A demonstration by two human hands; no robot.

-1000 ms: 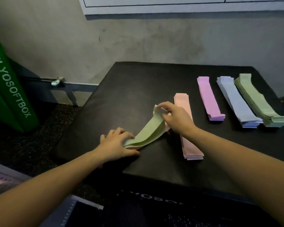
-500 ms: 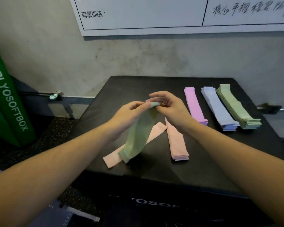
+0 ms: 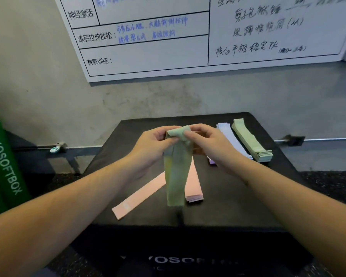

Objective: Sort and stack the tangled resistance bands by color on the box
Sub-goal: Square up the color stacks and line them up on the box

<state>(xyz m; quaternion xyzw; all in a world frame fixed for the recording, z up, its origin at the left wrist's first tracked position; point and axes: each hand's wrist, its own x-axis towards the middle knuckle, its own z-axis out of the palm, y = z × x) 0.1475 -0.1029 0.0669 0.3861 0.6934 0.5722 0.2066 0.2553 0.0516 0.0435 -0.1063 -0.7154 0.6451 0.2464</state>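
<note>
Both hands raised over the middle of the black box (image 3: 128, 148), close together. Left hand (image 3: 154, 144) and right hand (image 3: 210, 144) each pinch the top end of one green band (image 3: 177, 172); the band hangs straight down between them, its lower end above the box top near the front edge. Under it, a single pink band (image 3: 138, 196) lies slanted toward the front left corner, beside the pink stack (image 3: 194, 186). A purple stack (image 3: 212, 162) shows only a corner behind the right hand. Blue stack (image 3: 231, 137) and green stack (image 3: 252, 140) lie side by side along the right edge.
</note>
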